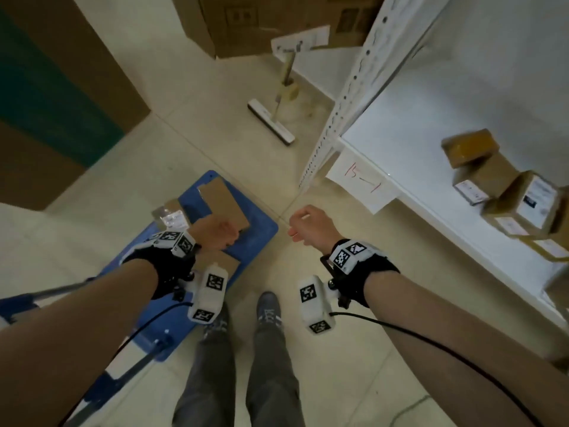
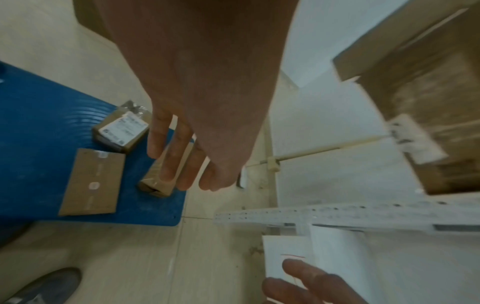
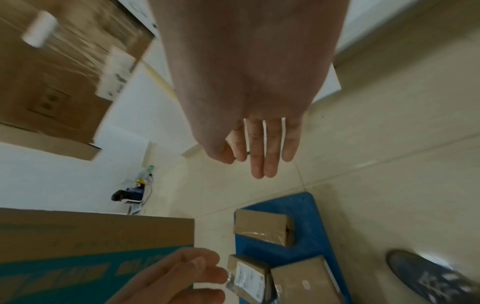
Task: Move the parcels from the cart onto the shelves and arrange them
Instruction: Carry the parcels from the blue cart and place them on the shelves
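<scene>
A blue cart [image 1: 261,232] stands on the floor at lower left. On it lie a small labelled parcel [image 2: 122,129], a flat brown parcel [image 2: 93,183] and a long narrow box [image 2: 155,181]. My left hand [image 1: 217,231] hovers above them with relaxed fingers [image 2: 166,164] and holds nothing. My right hand [image 1: 308,224] hangs over the bare floor between cart and shelf, its fingers [image 3: 262,156] straight and empty. The white shelf [image 1: 415,134] on the right carries several brown parcels [image 1: 529,204] near its front edge.
A perforated shelf post [image 1: 348,87] rises beside a paper tag [image 1: 363,183] marked in red. A floor squeegee [image 1: 271,124] leans near big cardboard boxes [image 1: 261,23]. A tall box with a green band [image 1: 46,103] stands left. The cart handle [image 1: 92,389] is by my feet.
</scene>
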Available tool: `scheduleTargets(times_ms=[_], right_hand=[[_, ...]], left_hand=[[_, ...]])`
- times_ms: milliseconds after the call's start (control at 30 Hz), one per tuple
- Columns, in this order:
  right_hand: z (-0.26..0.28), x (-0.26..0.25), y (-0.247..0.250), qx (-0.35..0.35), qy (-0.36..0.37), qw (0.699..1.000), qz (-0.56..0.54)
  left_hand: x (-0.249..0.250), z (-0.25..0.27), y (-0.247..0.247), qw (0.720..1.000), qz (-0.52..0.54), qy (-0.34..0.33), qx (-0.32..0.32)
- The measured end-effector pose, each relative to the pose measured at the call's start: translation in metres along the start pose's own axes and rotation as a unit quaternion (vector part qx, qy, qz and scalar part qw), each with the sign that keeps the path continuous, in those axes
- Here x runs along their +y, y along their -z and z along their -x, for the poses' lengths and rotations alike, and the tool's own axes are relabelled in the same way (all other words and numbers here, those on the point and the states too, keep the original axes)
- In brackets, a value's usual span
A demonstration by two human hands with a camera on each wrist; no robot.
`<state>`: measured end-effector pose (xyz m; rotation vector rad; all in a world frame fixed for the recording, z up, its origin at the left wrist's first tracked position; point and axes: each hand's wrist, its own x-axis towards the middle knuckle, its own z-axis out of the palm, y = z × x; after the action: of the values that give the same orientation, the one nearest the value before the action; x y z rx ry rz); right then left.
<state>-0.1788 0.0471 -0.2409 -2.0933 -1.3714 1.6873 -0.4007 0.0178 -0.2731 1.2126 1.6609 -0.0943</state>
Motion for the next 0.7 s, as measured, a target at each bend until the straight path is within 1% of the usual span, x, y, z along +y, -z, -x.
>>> scheduleTargets(times_ms=[100,200,300,467,567,700], right_hand=[[-0.030,0.030,-0.040,-0.012,-0.027,1.000,-0.005],[-0.056,0.062,-0.079,-0.021,-0.065,0.997,-0.022],[-0.080,0.091,-0.124,-0.038,-0.095,0.994,-0.028],[-0.107,0.125,-0.182,-0.055,-0.125,0.990,-0.019],[-0.123,0.144,-0.216,-0.060,-0.136,0.989,-0.022],[-0.144,0.164,-0.251,-0.065,-0.149,0.986,-0.023]], left_hand=[[-0.051,-0.026,-0.019,0.999,0.027,0.030,0.010],[-0.096,-0.044,-0.035,0.997,0.044,0.061,-0.005],[-0.146,-0.062,-0.054,0.994,0.060,0.090,-0.004],[-0.203,-0.080,-0.081,0.987,0.097,0.129,0.016],[-0.228,-0.090,-0.093,0.989,0.074,0.131,-0.010],[-0.252,-0.107,-0.108,0.988,0.084,0.130,0.013]])
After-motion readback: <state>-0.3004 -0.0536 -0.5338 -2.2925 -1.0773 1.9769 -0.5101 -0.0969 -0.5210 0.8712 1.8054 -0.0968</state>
